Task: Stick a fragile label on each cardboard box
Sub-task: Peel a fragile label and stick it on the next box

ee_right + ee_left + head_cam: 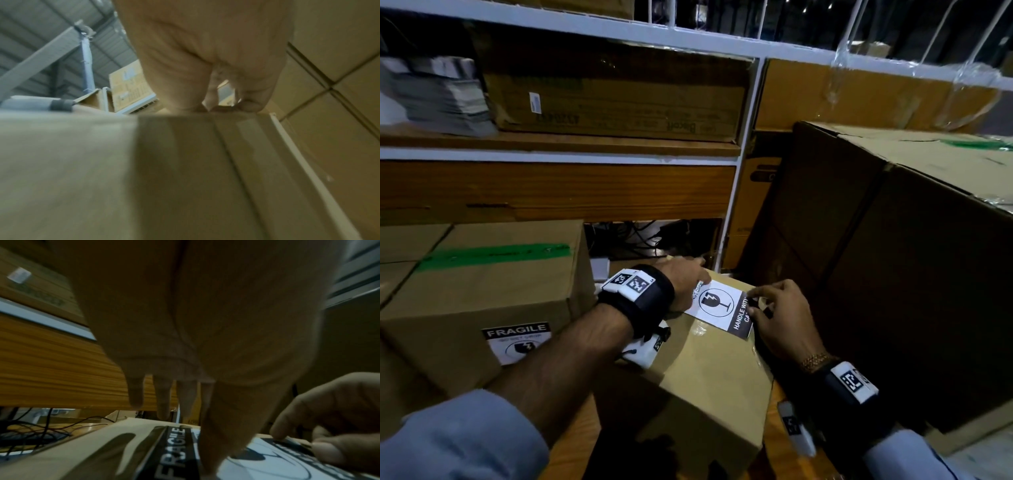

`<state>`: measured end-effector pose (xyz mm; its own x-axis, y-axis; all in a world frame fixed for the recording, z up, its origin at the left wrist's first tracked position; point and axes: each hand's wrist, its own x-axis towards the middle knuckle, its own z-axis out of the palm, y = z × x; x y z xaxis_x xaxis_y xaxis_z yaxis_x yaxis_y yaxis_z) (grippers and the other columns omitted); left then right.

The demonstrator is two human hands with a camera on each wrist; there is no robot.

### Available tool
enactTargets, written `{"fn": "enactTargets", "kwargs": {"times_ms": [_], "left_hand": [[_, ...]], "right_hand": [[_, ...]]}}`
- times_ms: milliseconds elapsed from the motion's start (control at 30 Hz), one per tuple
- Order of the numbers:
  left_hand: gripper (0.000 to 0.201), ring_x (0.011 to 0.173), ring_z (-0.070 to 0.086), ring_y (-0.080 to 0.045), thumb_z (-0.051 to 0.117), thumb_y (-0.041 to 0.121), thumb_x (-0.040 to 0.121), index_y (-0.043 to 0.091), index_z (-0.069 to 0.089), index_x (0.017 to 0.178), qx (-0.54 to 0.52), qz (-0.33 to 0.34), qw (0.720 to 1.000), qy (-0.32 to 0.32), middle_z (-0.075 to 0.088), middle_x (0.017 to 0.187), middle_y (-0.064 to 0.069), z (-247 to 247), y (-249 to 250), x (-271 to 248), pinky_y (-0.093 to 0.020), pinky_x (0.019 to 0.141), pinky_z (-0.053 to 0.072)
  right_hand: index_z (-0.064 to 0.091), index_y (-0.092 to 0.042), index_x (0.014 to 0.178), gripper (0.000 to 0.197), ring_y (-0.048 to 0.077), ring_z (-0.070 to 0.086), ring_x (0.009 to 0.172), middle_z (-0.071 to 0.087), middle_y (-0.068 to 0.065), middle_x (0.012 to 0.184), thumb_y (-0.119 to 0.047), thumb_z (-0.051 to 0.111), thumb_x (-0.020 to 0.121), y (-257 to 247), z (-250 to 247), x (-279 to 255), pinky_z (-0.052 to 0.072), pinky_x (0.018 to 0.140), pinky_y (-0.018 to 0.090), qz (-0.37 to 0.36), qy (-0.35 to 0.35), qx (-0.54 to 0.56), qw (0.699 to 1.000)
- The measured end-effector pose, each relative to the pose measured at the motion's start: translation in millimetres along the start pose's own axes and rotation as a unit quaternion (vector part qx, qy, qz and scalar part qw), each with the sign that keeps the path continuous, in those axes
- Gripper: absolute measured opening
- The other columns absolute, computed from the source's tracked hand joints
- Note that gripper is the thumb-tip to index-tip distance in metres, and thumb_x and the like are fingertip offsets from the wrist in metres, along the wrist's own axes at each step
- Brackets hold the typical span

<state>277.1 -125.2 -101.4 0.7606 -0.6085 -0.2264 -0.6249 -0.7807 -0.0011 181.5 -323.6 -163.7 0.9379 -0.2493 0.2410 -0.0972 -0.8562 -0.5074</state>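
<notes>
A black-and-white fragile label (717,305) lies on top of the middle cardboard box (705,373). My left hand (690,277) presses the label's far left end with straight fingers; in the left wrist view the thumb (216,443) bears down beside the FRAGILE band (176,451). At the dark "handle with care" end, my right hand (760,301) pinches the label's edge between thumb and forefinger, as the right hand (320,431) also shows from the left wrist. The right wrist view shows only palm and the box (185,170). The left box (493,291), sealed with green tape, carries a fragile label (517,342) on its front.
Tall dark cartons (893,246) stand close on the right. Behind the boxes is a wooden shelf unit (551,192) with a flat carton (619,99) and stacked papers (438,96). Loose cables (640,236) lie in the gap beneath the shelf.
</notes>
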Motion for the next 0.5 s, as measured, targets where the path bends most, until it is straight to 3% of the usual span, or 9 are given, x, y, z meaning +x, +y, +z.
{"fn": "enactTargets", "kwargs": {"times_ms": [67,167,233,300,367,500], "left_hand": [[0.058,0.137,0.049,-0.031,0.056,0.013,0.098,0.019,0.042,0.154,0.016,0.017,0.998,-0.05,0.042,0.157,-0.01,-1.5,3.0,-1.8,-0.039,0.107,0.046],[0.059,0.15,0.03,-0.031,0.04,0.027,0.107,0.015,0.022,0.162,0.008,0.013,0.997,-0.082,0.018,0.169,-0.009,2.3,4.2,1.5,-0.045,0.118,0.033],[0.067,0.156,0.013,-0.03,0.031,0.045,0.109,0.011,0.01,0.164,0.014,-0.003,0.995,-0.101,0.003,0.172,-0.006,10.4,4.0,6.4,-0.047,0.122,0.022],[0.081,0.158,0.0,-0.031,0.03,0.058,0.107,0.01,-0.002,0.164,0.022,-0.015,0.993,-0.116,-0.009,0.172,-0.006,16.1,5.7,8.1,-0.047,0.124,0.014],[0.088,0.158,-0.005,-0.031,0.034,0.062,0.105,0.01,-0.007,0.163,0.031,-0.022,0.992,-0.121,-0.014,0.171,-0.006,18.5,8.5,7.3,-0.046,0.124,0.01],[0.1,0.158,-0.006,-0.032,0.041,0.067,0.1,0.009,-0.01,0.163,0.032,-0.049,0.991,-0.122,-0.016,0.171,-0.008,20.5,7.5,9.1,-0.046,0.125,0.009]], "right_hand": [[0.069,-0.027,0.131,0.035,0.019,0.055,0.117,0.053,-0.006,0.14,-0.025,0.067,0.096,-1.1,-0.6,-6.4,0.054,0.097,0.039,-0.065,-0.034,-0.072,0.995],[0.056,-0.025,0.143,0.048,0.025,0.047,0.119,0.05,-0.007,0.153,-0.026,0.054,0.095,-3.9,-1.7,-15.8,0.052,0.093,0.04,-0.143,-0.085,-0.221,0.961],[0.042,-0.02,0.155,0.059,0.031,0.036,0.142,0.042,0.0,0.162,-0.037,0.044,0.098,-3.3,-4.0,-20.1,0.042,0.109,0.045,-0.139,-0.116,-0.255,0.95],[0.023,-0.02,0.163,0.067,0.03,0.016,0.157,0.025,0.0,0.17,-0.048,0.025,0.103,-1.7,-5.1,-25.0,0.024,0.122,0.045,-0.115,-0.145,-0.251,0.95],[0.014,-0.019,0.165,0.072,0.025,0.006,0.159,0.014,0.002,0.173,-0.053,0.015,0.102,-1.3,-3.8,-29.9,0.012,0.126,0.041,-0.104,-0.15,-0.251,0.951],[0.012,-0.017,0.165,0.078,0.026,0.006,0.159,0.012,0.004,0.173,-0.056,0.008,0.098,-2.7,-1.9,-32.8,0.007,0.128,0.042,-0.093,-0.137,-0.268,0.949]]}}
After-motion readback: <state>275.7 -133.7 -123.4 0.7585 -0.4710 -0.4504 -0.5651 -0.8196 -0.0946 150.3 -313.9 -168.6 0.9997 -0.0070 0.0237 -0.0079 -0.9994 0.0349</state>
